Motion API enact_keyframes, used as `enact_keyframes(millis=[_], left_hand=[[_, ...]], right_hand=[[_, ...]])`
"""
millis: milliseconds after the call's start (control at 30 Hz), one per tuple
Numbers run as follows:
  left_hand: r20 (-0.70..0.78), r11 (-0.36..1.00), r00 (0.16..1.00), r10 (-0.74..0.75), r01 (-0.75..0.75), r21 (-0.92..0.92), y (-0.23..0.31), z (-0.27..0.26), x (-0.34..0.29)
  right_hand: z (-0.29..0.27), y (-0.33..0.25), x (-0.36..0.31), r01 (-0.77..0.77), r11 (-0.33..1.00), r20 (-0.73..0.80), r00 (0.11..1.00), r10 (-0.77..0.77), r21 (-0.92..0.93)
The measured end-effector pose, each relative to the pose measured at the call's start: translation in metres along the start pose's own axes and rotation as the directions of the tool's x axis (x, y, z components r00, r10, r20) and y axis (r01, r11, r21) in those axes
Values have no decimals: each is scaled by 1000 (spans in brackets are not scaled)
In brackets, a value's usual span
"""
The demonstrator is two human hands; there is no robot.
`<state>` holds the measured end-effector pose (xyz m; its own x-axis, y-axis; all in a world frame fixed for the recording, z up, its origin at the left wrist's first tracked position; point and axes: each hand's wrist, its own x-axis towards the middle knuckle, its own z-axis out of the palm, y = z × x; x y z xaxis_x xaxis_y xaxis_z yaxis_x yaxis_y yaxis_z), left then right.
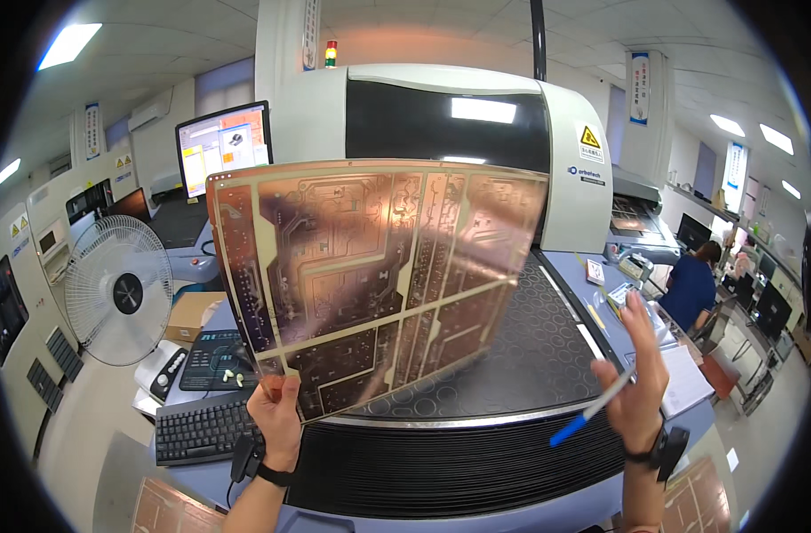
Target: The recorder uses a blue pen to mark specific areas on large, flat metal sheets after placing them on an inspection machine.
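A large copper-clad circuit board panel (334, 258) with etched traces and pale dividing strips is held up, tilted, over the machine's bed. My left hand (276, 417) pinches it at the lower left corner, fingers closed on the edge. To the right of the panel, apart from it, is my right hand (641, 382), raised with its fingers pointing up. A white pen with a blue end (592, 414) lies across that hand, held near the thumb, its blue end pointing down and left. Both wrists wear dark bands.
Behind the panel stands a white machine (572, 133) with a black patterned bed (547, 342) and black bellows (459, 462). At left are a keyboard (201, 433), a monitor (223, 147) and a fan (121, 293). An open notebook (685, 380) lies right; a co-worker (692, 282) sits beyond.
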<state>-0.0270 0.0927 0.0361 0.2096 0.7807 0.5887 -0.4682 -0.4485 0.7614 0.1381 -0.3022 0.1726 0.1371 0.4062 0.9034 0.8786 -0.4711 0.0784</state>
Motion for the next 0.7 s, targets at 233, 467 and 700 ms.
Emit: enact_keyframes(millis=[233, 467, 700], left_hand=[[129, 999, 991, 39, -43, 30, -8, -7, -6], [223, 989, 967, 126, -140, 50, 0, -5, -11], [311, 959, 941, 134, -202, 198, -37, -10, 3]], right_hand=[[37, 25, 92, 178, 981, -133, 977, -167, 74], [39, 34, 129, 178, 960, 17, 982, -186, 215], [39, 25, 108, 314, 925, -45, 949, -312, 215]])
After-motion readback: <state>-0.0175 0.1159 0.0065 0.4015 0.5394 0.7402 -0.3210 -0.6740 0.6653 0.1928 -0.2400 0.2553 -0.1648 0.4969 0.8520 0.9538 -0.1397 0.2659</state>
